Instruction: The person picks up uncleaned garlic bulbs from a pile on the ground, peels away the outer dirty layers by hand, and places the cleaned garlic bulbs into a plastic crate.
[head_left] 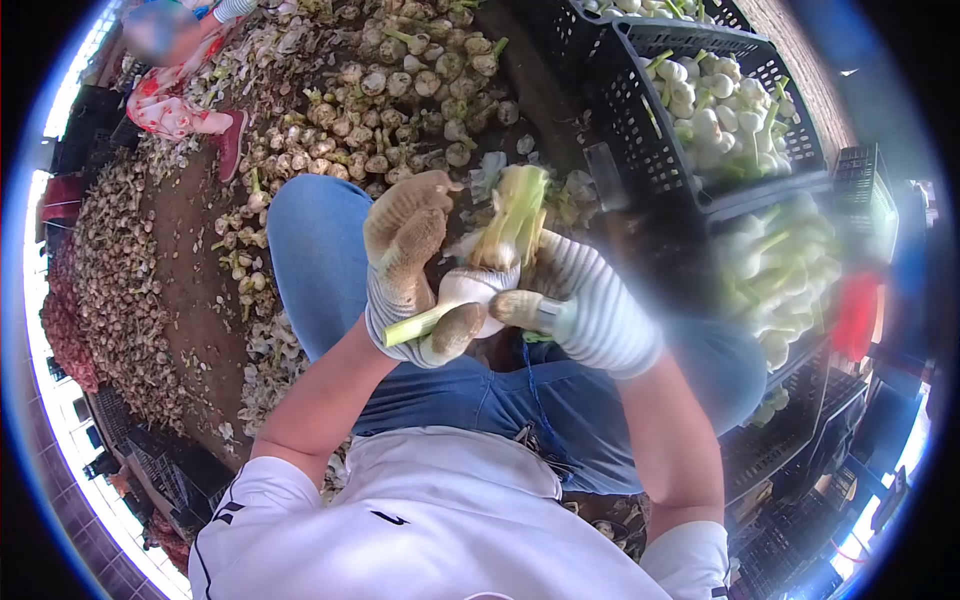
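My left hand (415,275), in a soiled striped glove, has its thumb pressed on a white garlic bulb (470,291) whose cut green stem points to the lower left; its other fingers are raised and curled. My right hand (590,305), in a matching glove, holds a second garlic bulb with peeled-back leaves and a thick green stalk (518,205) pointing up. Its thumb also lies against the white bulb. The two bulbs overlap between my hands, above my lap. The lower part of the second bulb is partly hidden.
Black crates (715,205) of white garlic stand at the right, beside a blurred heap of stemmed bulbs (775,270). Unpeeled garlic (400,85) covers the ground ahead, with another large pile (120,300) at the left. Another person's leg and red shoe (231,146) show at the upper left.
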